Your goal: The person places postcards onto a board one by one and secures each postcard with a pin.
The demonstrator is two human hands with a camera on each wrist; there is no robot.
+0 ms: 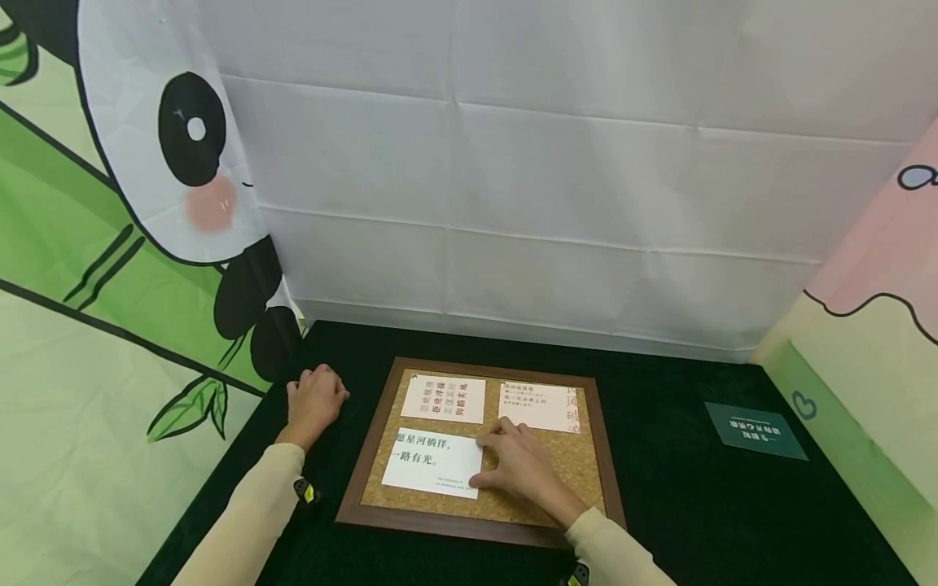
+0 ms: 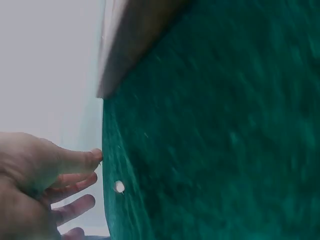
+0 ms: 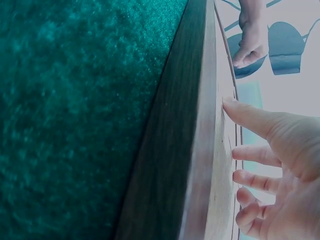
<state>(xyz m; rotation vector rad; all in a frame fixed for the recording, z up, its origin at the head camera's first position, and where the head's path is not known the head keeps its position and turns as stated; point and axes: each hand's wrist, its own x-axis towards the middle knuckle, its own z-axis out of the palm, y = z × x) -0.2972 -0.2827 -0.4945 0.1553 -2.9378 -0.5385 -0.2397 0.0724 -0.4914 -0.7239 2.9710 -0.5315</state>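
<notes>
A cork board (image 1: 542, 480) in a brown wooden frame lies on the dark green cloth. On its lower left is a white card (image 1: 418, 472) with dark lettering. My right hand (image 1: 516, 460) touches this card's right edge, thumb near the lower corner and forefinger near the upper one. In the right wrist view, the right hand (image 3: 280, 155) has its fingertips against the board. My left hand (image 1: 317, 399) is over the cloth left of the board, fingers loosely bent. No held thing shows in the left hand (image 2: 50, 185); a small whitish round thing (image 2: 119, 187) is close to its fingertips.
Two cards with reddish print, one at upper left (image 1: 443, 399) and one at upper right (image 1: 542, 407), lie on the cork. A dark green card (image 1: 755, 430) lies on the cloth at the right. White sheeting (image 1: 550, 203) hangs behind the table, with printed cloth at both sides.
</notes>
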